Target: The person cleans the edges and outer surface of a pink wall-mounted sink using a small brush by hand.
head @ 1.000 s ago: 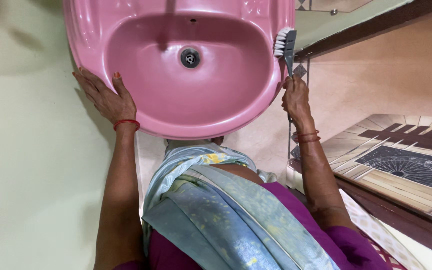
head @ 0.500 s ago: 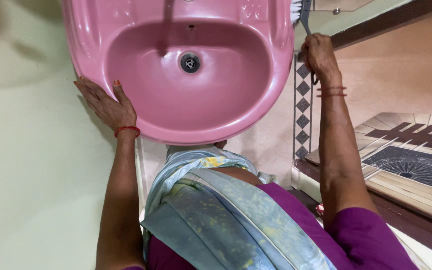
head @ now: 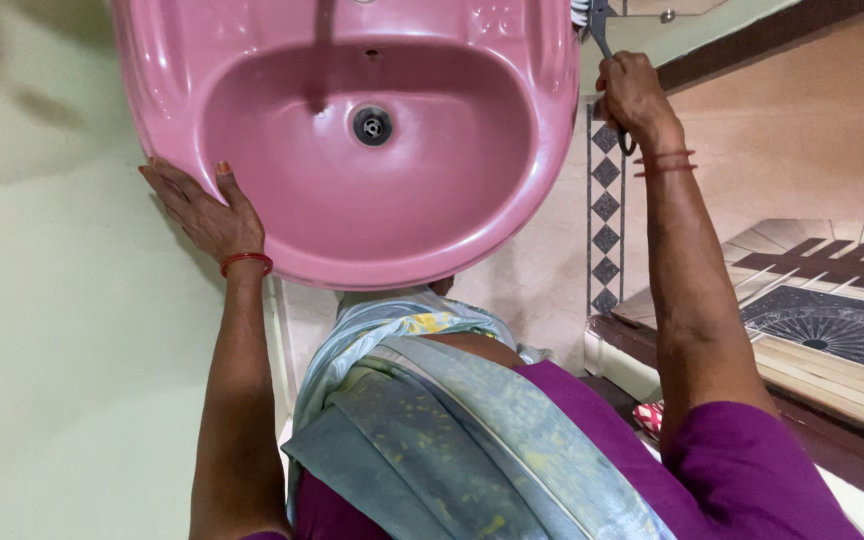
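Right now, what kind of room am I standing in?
Most likely a home bathroom or washroom: a pink wash basin with a drain, tiled walls, and a scrub brush in your right hand.

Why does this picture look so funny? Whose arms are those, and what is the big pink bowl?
The camera sits on a person's head and looks down, so you see what that person sees: their own two arms and their clothes below. The big pink bowl is a sink on a wall, with a round drain in the middle. The left hand lies flat against the sink's outer edge. The right hand is closed around the grey handle of a brush, up by the sink's far right edge; only a bit of the brush shows at the top of the picture. Both wrists wear red bangles. On the right you can see patterned floor tiles.
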